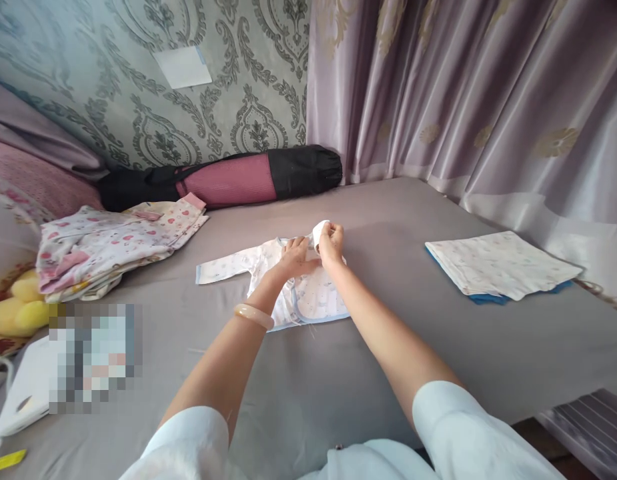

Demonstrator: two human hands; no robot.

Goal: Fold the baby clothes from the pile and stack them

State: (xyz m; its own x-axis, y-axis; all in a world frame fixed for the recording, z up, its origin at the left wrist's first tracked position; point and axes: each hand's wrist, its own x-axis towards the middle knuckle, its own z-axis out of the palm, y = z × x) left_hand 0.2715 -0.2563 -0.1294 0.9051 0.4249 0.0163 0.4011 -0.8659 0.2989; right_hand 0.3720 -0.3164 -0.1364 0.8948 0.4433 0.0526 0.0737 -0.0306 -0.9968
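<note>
A small white baby shirt (318,299) with blue trim and a faint print lies spread on the grey bed sheet (383,233). One sleeve stretches out to the left. My left hand (294,259), with a pale bangle at the wrist, rests flat on the shirt's upper middle, fingers extended. Just to its right, my right hand (331,244) is closed on the shirt's other sleeve, a white bunch of cloth showing above the fingers. My forearms hide part of the shirt's lower right side.
Folded printed clothes (113,243) lie at left, near a yellow plush toy (23,307) and a white device (33,380). A folded white cloth with blue beneath (503,263) lies at right. A black and pink rolled bag (228,179) lines the wall; curtains (438,100) hang behind.
</note>
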